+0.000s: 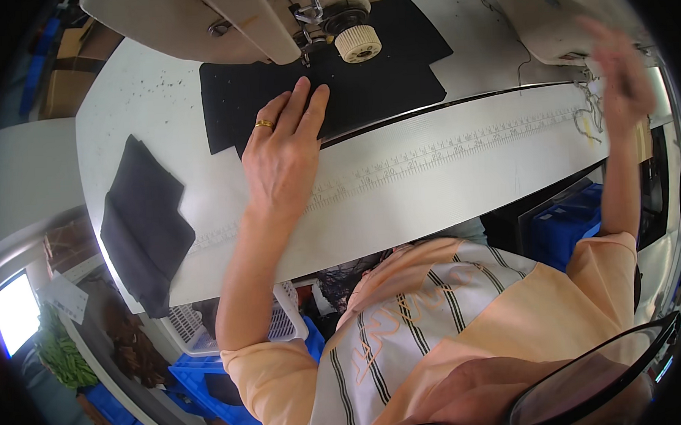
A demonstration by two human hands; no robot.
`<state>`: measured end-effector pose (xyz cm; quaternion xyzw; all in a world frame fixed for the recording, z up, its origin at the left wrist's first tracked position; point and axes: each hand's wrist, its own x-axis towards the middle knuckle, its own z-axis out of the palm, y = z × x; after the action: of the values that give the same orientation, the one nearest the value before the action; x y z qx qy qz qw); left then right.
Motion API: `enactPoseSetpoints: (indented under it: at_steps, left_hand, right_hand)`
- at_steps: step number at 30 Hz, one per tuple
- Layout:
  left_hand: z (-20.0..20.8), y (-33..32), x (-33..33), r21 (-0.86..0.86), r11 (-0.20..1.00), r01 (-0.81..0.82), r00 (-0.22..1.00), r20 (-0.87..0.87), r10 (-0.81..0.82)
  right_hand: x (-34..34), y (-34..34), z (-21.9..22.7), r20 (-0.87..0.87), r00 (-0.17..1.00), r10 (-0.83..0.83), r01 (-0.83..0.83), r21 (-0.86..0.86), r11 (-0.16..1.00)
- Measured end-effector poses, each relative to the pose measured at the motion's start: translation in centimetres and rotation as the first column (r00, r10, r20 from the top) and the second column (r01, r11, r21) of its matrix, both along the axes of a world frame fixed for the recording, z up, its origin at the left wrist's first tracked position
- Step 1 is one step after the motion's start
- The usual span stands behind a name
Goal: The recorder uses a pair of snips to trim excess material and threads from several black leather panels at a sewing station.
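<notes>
Nearside of the sewing machine (173,22), I see the left hand (281,162) flat, fingers (296,104) slightly parted, gripping nothing, apparently steadying black fabric (394,54); the blurred right hand's (625,82) grip I can't tell.

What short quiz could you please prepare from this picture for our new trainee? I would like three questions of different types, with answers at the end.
1. Which hand touches the wide black cloth under the sewing machine?
2. True or false: the right hand is also on that cloth.
3. Where is the smaller dark cloth?
A) Near the right end of the table
B) Near the left end of the table
C) Under the sewing machine

Key:
1. The left hand.
2. False; the right hand, blurred, is away from it, at the far right.
3. B.
</notes>
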<state>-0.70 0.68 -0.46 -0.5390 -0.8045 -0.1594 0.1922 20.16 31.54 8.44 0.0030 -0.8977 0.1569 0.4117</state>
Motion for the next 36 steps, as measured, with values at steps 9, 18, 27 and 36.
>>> enactPoseSetpoints:
  at_steps: [9,18,27,36]
  left_hand:
    - [-0.2,-0.2,0.3,0.041,0.999,0.003,1.0,0.007,-0.003]
    - [-0.3,-0.1,0.0,0.039,0.999,-0.005,0.999,0.053,0.002]
    - [-0.3,0.0,-0.6,0.014,1.0,-0.027,0.996,0.087,0.025]
    - [-0.5,-0.1,-0.5,-0.014,0.999,-0.032,0.993,0.114,0.034]
  right_hand:
    - [-11.9,-7.9,-7.3,0.348,0.919,0.187,-0.224,0.069,0.972]
    - [-6.2,-1.8,-10.2,0.328,0.944,-0.024,0.112,-0.252,0.961]
    - [-6.7,-0.3,-9.9,0.415,0.905,-0.097,0.213,-0.243,0.946]
    - [-6.3,-0.5,-10.0,0.353,0.936,-0.013,0.147,-0.355,0.923]
